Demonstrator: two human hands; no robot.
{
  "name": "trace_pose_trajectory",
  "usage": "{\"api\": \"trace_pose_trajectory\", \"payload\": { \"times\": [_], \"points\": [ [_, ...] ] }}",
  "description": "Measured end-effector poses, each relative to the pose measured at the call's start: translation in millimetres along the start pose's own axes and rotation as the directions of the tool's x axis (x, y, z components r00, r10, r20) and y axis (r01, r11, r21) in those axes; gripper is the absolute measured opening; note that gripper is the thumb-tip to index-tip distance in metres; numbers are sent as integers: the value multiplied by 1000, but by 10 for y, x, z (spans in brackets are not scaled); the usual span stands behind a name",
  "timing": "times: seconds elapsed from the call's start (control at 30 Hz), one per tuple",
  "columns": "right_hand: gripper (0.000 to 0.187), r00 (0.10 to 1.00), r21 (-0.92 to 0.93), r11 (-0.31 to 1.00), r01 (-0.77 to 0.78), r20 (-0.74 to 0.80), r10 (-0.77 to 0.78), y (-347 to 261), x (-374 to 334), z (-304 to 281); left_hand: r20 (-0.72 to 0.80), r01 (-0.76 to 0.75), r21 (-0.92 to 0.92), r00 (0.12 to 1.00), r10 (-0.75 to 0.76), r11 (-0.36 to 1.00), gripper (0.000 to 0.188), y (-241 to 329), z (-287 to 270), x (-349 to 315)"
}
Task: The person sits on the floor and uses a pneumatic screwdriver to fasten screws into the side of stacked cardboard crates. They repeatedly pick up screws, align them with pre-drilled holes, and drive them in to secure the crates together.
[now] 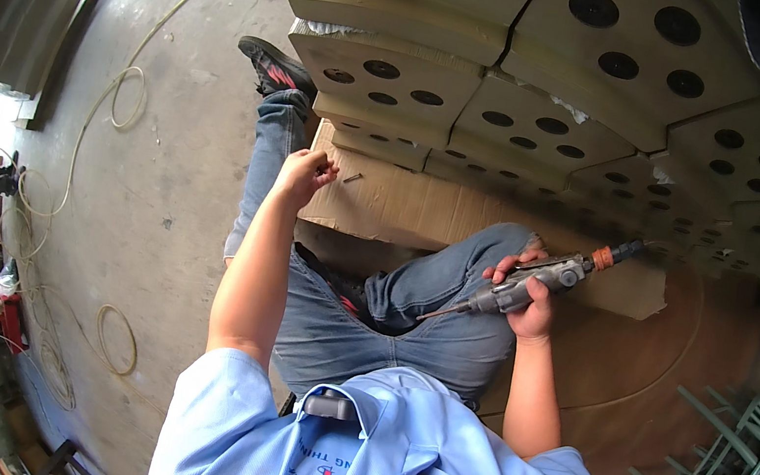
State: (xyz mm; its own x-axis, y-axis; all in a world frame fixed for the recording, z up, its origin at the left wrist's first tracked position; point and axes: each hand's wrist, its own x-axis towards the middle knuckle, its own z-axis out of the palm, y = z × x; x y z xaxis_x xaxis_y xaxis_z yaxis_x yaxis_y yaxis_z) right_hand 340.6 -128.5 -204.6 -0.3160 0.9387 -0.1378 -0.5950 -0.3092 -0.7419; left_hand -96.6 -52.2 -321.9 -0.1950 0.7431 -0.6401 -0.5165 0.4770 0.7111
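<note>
The right grip (536, 314) is wrapping the grey power tool (553, 273) near the cardboard's (405, 207) right end; it is probably feeling heavy and rigid, mid-body suiting best. The left grip (306, 172) is curling at the left edge, contents impossible to tell.

Grey pwr driver (561, 272) — slanted, in R hand (535, 314); small screw (353, 178), prob. — on cardbd (433, 214).
</note>
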Motion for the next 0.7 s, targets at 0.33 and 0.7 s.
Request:
{"api": "trace_pose_trajectory", "payload": {
  "times": [0.33, 0.7],
  "points": [
    [43, 999, -35, 999, -4, -37, 3, -23, -3, -8, 124, -292, 714, 947, 295, 636, 24, -138, 430, -145],
    [38, 1000, 35, 999, 2, -10, -2, -13, -7, -41, 316, -212, 325, 943, 106, 921, 14, -301, 650, -154]
  ]
}}
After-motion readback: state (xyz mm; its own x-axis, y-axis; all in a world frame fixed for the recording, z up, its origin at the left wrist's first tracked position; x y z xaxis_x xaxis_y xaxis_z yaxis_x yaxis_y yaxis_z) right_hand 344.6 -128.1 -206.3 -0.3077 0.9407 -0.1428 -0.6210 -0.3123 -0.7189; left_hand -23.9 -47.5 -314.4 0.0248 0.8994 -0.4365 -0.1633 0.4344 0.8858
